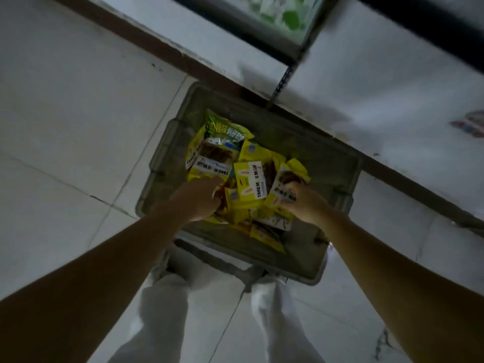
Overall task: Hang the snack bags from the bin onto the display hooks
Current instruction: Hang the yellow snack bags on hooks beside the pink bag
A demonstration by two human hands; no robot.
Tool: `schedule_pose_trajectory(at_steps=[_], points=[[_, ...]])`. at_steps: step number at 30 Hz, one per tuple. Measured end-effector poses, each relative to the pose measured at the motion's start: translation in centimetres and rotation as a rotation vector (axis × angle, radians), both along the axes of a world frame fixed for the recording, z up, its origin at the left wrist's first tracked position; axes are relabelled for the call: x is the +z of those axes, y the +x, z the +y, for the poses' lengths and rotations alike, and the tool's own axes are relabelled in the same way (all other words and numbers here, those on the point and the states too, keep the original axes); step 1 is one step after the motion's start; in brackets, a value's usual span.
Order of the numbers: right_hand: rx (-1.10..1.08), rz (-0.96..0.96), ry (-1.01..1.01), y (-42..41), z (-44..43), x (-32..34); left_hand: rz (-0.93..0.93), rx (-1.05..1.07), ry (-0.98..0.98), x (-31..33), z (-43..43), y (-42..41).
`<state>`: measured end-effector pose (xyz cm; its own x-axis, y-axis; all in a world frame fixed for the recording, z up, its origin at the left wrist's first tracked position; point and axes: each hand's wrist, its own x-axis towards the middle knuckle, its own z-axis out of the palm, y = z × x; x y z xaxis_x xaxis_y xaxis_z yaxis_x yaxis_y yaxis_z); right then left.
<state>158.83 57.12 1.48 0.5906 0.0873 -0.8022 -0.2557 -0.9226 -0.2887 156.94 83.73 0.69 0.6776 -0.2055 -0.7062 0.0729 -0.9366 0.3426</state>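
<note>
White trouser legs (167, 310) stand nearest on the tiled floor (65, 113), against the near rim of the grey bin (337, 163). Inside it, the right hand (303, 203) curls its fingers round the near end of one yellow bag (288, 176) at the right of the snack bags (251, 179), while the left hand (200, 199) digs into their left side, fingertips hidden, grip impossible to tell. Farther, a green bag (225, 129) lies before a dark shelf post (282, 82).

Grey bin (337, 163) on pale white floor tiles (65, 113) — yellow snack bags (248, 182) with white panels and brown pictures, one green bag (225, 129) — white trousers (167, 310).
</note>
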Motion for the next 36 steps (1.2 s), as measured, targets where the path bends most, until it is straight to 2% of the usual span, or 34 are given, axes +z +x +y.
schedule_pose_trajectory(at_steps=[4,9,16,18,21,25,27,32,36], points=[[0.111,-0.065,0.013,2.6,0.3,-7.8,-0.004,0.094,-0.055,-7.5,-2.0,0.4],[0.257,-0.122,0.064,5.2,2.7,-16.3,-0.029,0.165,-0.103,-14.1,-4.0,0.2],[0.435,-0.209,-0.019,6.7,3.2,-22.7,-0.115,0.329,-0.222,-19.7,-4.5,-2.5],[0.457,-0.261,-0.061,6.9,3.0,-23.0,-0.135,0.355,-0.228,-20.0,-4.5,-2.6],[0.555,-0.438,-0.106,7.3,2.5,-22.1,-0.109,0.362,-0.229,-19.5,-4.6,-2.3],[0.649,-0.315,0.047,6.6,2.0,-19.4,-0.014,0.291,-0.226,-17.7,-4.9,-2.3],[0.689,-0.283,0.055,5.7,2.1,-18.0,0.035,0.297,-0.236,-16.8,-4.9,-2.6],[0.58,-0.301,0.111,4.1,2.1,-14.4,0.151,0.43,-0.323,-14.3,-3.8,-4.3],[0.463,-0.343,0.136,2.7,1.9,-11.6,0.093,0.628,-0.36,-12.0,-2.8,-4.7]])
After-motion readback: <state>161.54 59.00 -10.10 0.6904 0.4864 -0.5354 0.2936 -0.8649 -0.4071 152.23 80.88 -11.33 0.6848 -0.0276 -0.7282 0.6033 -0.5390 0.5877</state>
